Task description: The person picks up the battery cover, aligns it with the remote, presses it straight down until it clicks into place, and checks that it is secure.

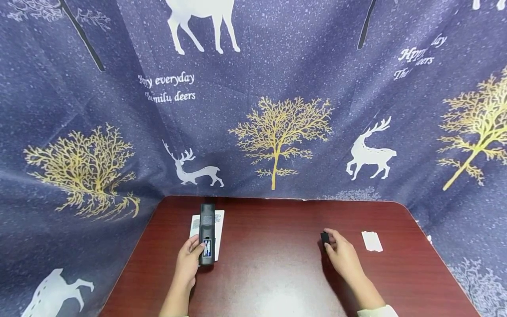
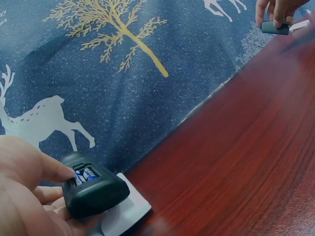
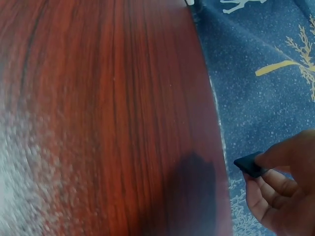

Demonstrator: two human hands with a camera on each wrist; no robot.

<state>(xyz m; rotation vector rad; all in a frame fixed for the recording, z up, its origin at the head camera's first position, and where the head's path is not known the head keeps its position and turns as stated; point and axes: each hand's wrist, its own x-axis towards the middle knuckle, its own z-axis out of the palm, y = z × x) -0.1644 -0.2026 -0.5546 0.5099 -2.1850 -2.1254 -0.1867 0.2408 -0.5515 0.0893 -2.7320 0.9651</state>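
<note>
Working on the battery end of a remote (image 1: 207, 215), by the look of it: back face up, battery bay (image 2: 97, 172) uncovered, two batteries (image 1: 207, 248) lying side by side inside. Would call this the cover-off stage.

Gripping the remote near its near end with left hand (image 1: 189, 257), at the left of the table (image 1: 269, 233); thumb bent over the top face by the left edge of the bay, fingers wrapped round the side and under. Holding it over a white printed item (image 1: 218, 226); can't tell whether touching.

Pinching a small black piece (image 1: 325, 238) with right hand (image 1: 343, 257), over on the right and well apart from the remote. Thumb and fingertips closed to the thickness of the piece, apparently raised off the table. Probably the bay cover, going by colour and size; can't make out any tabs. White card (image 1: 372, 241) flat just to the right, untouched.

Next move, as a judgement: if closing up, carry the piece left to the remote, clear the thumb from the bay edge, line up with the notch (image 1: 207, 238) at the far end and press home. If changing cells, set the piece down on the right first to free the fingers. Can't tell which from this moment. Either way, calls for a steady left grip.
</note>
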